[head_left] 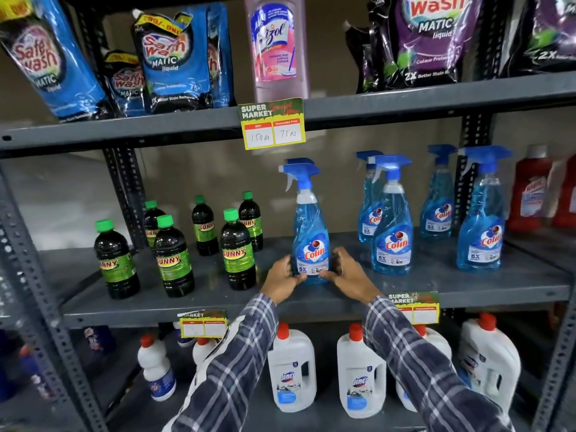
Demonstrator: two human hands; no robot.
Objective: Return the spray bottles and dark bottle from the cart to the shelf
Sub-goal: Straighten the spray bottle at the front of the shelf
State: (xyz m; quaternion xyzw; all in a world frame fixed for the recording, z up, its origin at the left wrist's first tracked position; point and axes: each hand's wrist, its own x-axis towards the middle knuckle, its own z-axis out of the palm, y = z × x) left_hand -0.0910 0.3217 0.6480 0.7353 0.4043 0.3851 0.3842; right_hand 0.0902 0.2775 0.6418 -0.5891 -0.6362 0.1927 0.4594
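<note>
Both hands cup the upright spray bottle point(310, 241) on the shelf point(436, 285). Left hand point(282, 280) sits at its 8 o'clock, right hand point(347, 272) at 4, equally near. Each grip looks loosely closed round its base.

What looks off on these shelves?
Mostly tidy. On the top shelf, the leftmost Safewash pouch leans hard instead of standing. On the middle shelf, the Colin spray bottle between both hands stands upright, left of its group.

A grey metal shelf point(199, 304) carries green-capped dark bottles point(172, 257) at left and blue plastic trigger spray bottles point(391, 219) standing upright at centre and right.
</note>
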